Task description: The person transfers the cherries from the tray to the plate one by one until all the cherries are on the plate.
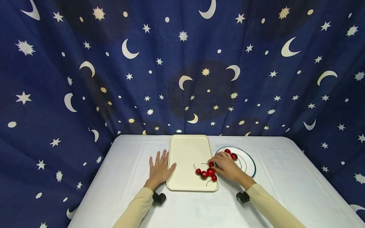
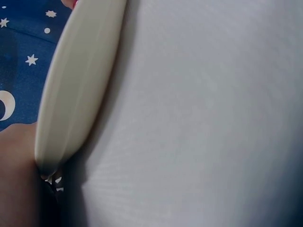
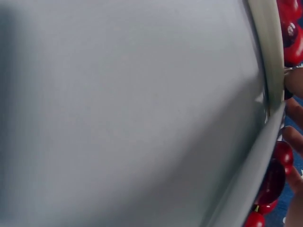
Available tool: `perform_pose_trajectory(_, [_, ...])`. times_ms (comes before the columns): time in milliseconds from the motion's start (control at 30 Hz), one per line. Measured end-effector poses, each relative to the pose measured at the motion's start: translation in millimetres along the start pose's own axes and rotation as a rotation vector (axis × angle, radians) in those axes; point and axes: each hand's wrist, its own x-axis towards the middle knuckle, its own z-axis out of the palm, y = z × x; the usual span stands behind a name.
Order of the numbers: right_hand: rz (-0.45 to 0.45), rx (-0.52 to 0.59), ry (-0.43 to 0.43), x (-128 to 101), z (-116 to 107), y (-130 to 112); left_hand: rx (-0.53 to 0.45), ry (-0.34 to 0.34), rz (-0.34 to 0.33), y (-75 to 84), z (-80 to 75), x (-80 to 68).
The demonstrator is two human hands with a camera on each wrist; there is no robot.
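Head view: On a white tablecloth [image 1: 196, 209], a cream rectangular tray [image 1: 185, 155] sits before a navy moon-and-star curtain [image 1: 159, 76]. A person's left hand [image 1: 160, 172] lies flat, fingers spread apart, its thumb over the tray's left rim. The right hand [image 1: 226, 166] reaches over the right rim, curled thumb and finger pinching a stemmed red cherry [image 1: 211, 164]. Four more cherries [image 1: 203, 175] lie beside it on the tray. A green-rimmed white plate [image 1: 251, 164], right of the tray, bears at least two others.

Left wrist view: The tray's edge rises beside part of the left hand; its fingertips cannot be made out.

Right wrist view: Fingers show at the right edge, between the tray's cherries and the plate's.
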Motion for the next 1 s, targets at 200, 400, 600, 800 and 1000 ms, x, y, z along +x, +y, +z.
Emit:
perform_pose_trajectory(200, [0.016,-0.021,0.041,2,-1,1,-0.006,0.003,0.000,0.8,-0.4,0.8])
perform_pose_trajectory(400, [0.112,-0.089,0.118,4,-2,6,0.007,0.016,0.002,0.1,-1.2,1.9])
perform_pose_trajectory(600, [0.241,-0.124,0.131,0,-3,11,0.011,0.019,0.007,-1.5,0.2,1.0])
perform_pose_trajectory(800, [0.337,-0.146,0.132,-4,-7,11,0.008,0.024,0.009,-1.6,1.6,-0.5])
perform_pose_trajectory(1000, [0.382,-0.152,0.115,-7,-7,12,-0.002,0.030,0.012,-0.5,1.4,0.9])
